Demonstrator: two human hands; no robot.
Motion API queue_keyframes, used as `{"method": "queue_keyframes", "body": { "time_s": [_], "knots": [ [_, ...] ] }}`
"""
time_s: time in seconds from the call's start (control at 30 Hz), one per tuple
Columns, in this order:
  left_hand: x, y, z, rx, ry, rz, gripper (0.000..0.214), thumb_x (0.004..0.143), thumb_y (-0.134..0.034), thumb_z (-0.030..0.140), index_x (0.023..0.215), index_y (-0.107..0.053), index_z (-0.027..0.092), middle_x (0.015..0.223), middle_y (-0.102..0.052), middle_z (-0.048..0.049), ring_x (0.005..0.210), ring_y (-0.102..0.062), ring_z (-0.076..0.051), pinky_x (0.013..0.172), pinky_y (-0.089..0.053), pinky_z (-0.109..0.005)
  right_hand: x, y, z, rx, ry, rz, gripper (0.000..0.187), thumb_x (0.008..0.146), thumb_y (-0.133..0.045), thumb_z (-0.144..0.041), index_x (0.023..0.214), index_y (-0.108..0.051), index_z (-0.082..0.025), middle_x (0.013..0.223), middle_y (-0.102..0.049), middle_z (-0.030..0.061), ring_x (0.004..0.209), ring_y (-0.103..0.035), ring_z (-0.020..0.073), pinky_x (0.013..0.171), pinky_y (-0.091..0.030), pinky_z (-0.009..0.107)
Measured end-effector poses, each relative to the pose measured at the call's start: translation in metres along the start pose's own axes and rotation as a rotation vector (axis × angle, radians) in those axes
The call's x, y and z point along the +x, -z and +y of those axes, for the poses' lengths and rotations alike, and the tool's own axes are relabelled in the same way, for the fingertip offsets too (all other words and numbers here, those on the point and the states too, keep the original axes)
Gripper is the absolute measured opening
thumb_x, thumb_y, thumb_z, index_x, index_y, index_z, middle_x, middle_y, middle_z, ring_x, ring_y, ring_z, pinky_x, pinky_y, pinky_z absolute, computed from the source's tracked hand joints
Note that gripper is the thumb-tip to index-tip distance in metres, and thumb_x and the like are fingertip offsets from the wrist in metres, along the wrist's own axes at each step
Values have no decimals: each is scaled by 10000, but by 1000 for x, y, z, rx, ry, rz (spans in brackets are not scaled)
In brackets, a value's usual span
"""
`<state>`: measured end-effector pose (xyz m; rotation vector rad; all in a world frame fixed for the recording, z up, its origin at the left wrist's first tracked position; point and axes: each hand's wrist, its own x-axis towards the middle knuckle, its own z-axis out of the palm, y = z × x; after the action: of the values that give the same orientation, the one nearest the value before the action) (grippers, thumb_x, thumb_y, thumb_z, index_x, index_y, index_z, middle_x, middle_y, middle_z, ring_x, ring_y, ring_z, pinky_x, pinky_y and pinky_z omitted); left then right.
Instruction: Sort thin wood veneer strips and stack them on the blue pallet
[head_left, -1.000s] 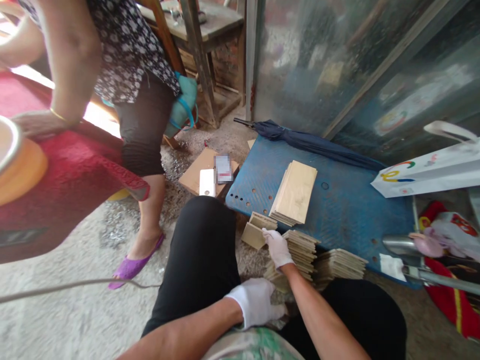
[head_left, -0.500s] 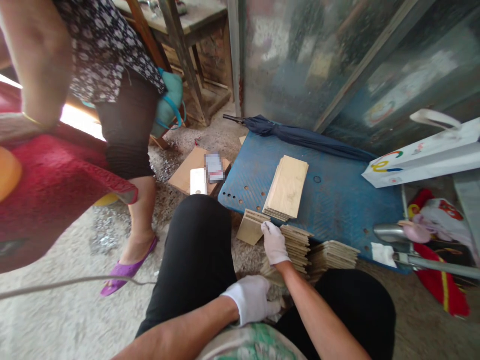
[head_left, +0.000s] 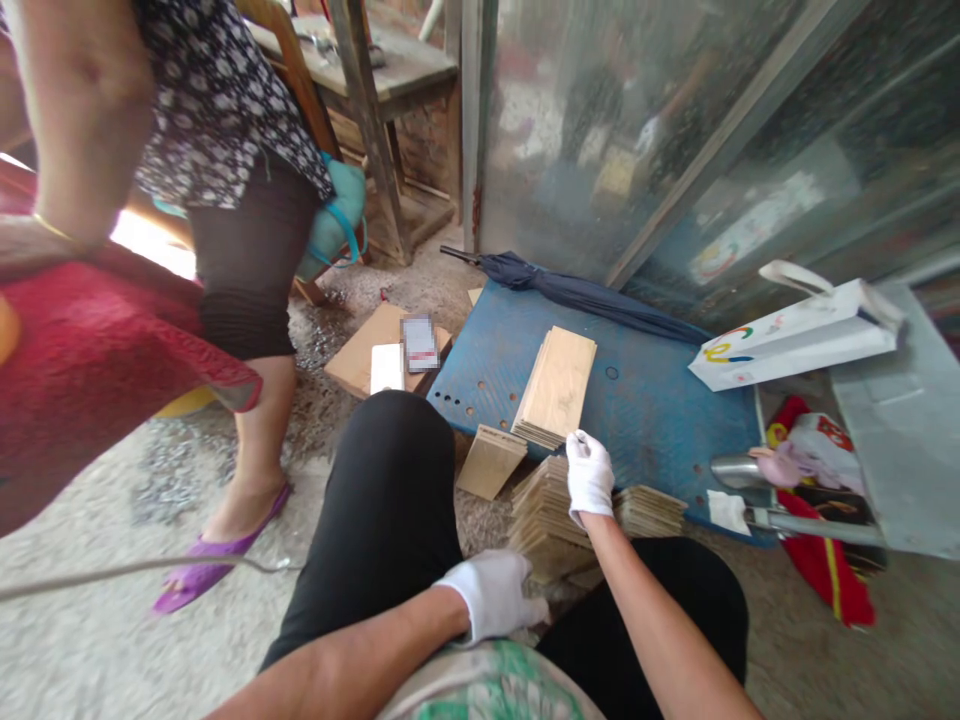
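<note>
Both my hands wear white gloves. My right hand (head_left: 589,480) lies on top of a stack of thin wooden slats (head_left: 541,515) between my knees, fingers curled over its far edge near another neat pile of slats (head_left: 556,387) on the blue board (head_left: 660,410). My left hand (head_left: 495,595) rests low by my left thigh, fingers bent against the near end of the slat stack. A small leaning bundle of slats (head_left: 491,460) sits at the board's front edge. A further stack (head_left: 649,510) lies right of my right hand.
A person in a patterned top and purple slippers (head_left: 217,180) stands at left beside a red cloth-covered surface (head_left: 97,370). A folded umbrella (head_left: 585,295), white paper bag (head_left: 795,335), cardboard with a phone (head_left: 386,355), metal tools (head_left: 750,470) and a cable (head_left: 135,570) lie around.
My right hand moved right from the small leaning bundle onto the top of the taller slat stack. The view shifted slightly; my left hand stayed put.
</note>
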<state>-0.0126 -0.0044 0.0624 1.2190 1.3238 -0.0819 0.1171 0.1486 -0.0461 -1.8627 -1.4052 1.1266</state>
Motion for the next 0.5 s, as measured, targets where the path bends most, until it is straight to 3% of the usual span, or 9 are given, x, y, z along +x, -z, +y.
{"method": "queue_keyframes", "body": {
  "time_s": [0.1,0.2,0.5],
  "knots": [
    [0,-1,-1,39,15,16,483,752,-547,501,1077,-680,170,1002,-714,-117,904,-669,-260,744,-502,-308,14,-5,0,166,-175,-36,446,677,-673,-563,834,-623,-149,735,-682,39,676,-647,156,601,-510,240],
    [-1,-1,-2,36,3,30,490,746,-542,506,1078,-683,174,1002,-716,-113,905,-670,-256,741,-503,-305,19,-8,-3,272,-308,-20,454,608,-760,-555,745,-580,-161,502,-556,-53,438,-530,99,418,-416,197],
    [-7,3,1,58,-9,30,523,747,-504,545,1042,-698,159,1009,-712,-145,900,-674,-286,729,-506,-336,19,-15,-20,332,-449,-2,409,676,-786,-472,692,-515,-166,416,-500,-61,355,-468,78,349,-387,175]
  ]
}}
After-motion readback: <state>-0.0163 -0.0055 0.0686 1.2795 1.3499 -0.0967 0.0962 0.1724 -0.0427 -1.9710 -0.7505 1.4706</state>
